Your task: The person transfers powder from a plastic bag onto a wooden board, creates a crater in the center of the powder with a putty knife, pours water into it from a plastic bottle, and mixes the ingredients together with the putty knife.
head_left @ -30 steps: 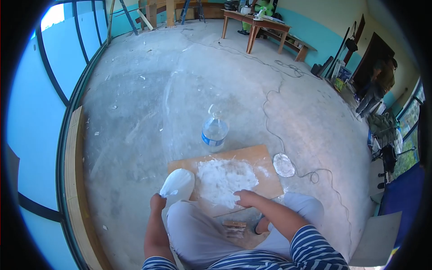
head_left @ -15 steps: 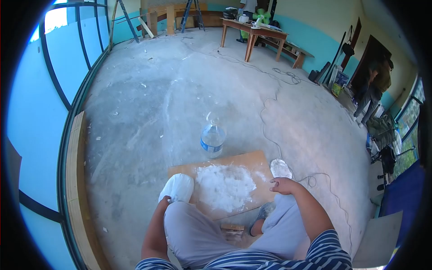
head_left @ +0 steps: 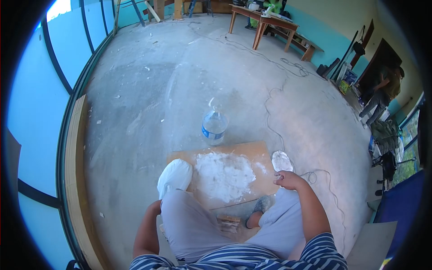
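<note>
My left hand is down beside my left knee, its fingers hidden by the trouser leg. My right hand is over my right knee, fingers curled into a pinch; whether they hold anything is too small to tell. A flat brown board on the floor before me carries a broad smear of white powder or paste. At its left edge rests a white bag-like bundle. Just beyond my right hand lies a round, white-coated piece. Between my legs is a small wooden piece with white smears.
Beyond the board stands a large clear plastic bottle with a blue label. A cable winds across the floor at right. Long timber lies along the left glass wall. A wooden table is at the back; another person stands at right.
My left hand has drawn back from the white bundle to beside my knee. My right hand has shifted slightly, its fingers drawn in. The view has tilted down a little.
</note>
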The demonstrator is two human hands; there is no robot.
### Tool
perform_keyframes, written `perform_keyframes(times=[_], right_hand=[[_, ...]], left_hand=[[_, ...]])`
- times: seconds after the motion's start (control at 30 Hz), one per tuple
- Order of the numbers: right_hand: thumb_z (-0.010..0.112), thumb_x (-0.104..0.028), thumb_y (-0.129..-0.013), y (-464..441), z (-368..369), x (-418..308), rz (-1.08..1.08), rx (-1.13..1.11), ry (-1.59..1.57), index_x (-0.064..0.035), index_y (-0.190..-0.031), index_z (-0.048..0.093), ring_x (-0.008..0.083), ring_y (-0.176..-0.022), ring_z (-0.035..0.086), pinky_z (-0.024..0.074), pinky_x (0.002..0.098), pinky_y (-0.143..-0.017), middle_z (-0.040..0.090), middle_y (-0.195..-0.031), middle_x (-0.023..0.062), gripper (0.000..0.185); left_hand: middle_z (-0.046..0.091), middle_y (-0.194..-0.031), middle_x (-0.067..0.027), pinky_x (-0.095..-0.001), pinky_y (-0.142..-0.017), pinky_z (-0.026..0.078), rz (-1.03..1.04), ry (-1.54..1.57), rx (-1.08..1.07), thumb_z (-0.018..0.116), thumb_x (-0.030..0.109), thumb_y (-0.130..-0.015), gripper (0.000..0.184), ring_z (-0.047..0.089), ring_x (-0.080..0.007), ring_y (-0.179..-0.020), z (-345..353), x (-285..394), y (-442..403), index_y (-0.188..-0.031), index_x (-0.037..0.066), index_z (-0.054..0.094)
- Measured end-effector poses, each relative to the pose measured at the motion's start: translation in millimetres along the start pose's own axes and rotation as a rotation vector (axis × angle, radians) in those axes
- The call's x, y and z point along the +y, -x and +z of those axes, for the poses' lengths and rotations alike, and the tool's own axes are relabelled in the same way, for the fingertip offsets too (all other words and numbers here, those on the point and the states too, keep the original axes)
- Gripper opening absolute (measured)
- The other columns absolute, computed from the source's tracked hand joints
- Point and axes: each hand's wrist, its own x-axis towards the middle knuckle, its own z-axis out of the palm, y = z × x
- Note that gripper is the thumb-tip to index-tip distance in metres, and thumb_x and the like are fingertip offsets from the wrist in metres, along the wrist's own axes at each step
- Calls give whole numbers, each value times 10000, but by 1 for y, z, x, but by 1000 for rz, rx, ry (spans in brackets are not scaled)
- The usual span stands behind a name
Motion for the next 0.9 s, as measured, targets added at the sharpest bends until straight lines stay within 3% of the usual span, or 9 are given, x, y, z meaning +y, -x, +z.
perform_keyframes(times=[0.07,0.2,0.3,0.37,0.43,0.5,0.67,0.73,0.9], right_hand=[[717,-383,-852,0,-1,2,4,-20,-1,-35,-1334,557,235,-910,663,520,328,-811,691,-1020,139,616],[705,-273,-871,-3,2,-2,5,-30,-59,-17,-1324,553,157,-758,634,516,301,-681,667,-924,90,541],[696,-266,-873,3,3,-27,39,-43,-42,-11,-1321,550,153,-755,633,514,304,-689,667,-926,92,536],[690,-256,-876,1,3,-25,63,-32,-42,-12,-1323,549,153,-753,634,513,305,-691,666,-927,93,528],[684,-254,-878,-6,4,-21,53,-33,-48,-18,-1324,551,156,-757,639,515,308,-693,665,-925,93,522],[682,-249,-879,-5,6,-19,66,-35,-40,-21,-1325,553,156,-761,642,515,309,-699,664,-922,92,517],[689,-247,-873,-13,6,-20,101,-34,-12,-20,-1323,556,150,-777,641,512,302,-712,661,-912,86,521],[695,-249,-873,-13,6,-18,78,-36,7,-19,-1322,557,150,-769,634,511,294,-712,660,-911,84,523],[714,-262,-868,-12,6,-23,-27,-60,-39,-28,-1318,557,152,-743,612,512,297,-693,661,-904,71,531]], left_hand=[[689,-1089,-200,-485,-719,549,-80,64,25,683,464,-803,601,678,-315,-900,4,-9,5,-1246,61,625],[688,-1033,-216,-426,-574,581,-89,-138,232,726,573,-784,786,708,-305,-813,4,92,35,-1214,-70,587],[682,-1061,-213,-401,-617,567,-89,161,470,681,668,-780,899,703,-277,-811,3,155,56,-1291,-57,540],[695,-1002,-236,-408,-690,549,-22,144,729,659,560,-847,722,696,-322,-794,2,161,29,-1198,-69,602],[693,-944,-261,-407,-759,528,-25,-162,758,621,431,-902,544,682,-372,-824,-21,155,-23,-1083,-80,655],[687,-906,-282,-432,-809,515,38,37,636,597,360,-925,461,673,-408,-883,-31,193,-22,-1017,-86,676],[646,-1177,-239,-425,-897,507,355,3,356,645,457,-881,573,611,-359,-1118,-36,276,24,-1166,-39,634],[597,-1306,-192,-400,-926,499,285,-554,330,664,498,-862,721,575,-320,-1172,-42,303,52,-1362,-4,529],[712,-1007,-195,-465,-814,523,274,-1296,17,759,468,-739,528,672,-374,-921,0,399,99,-977,-2,734]])
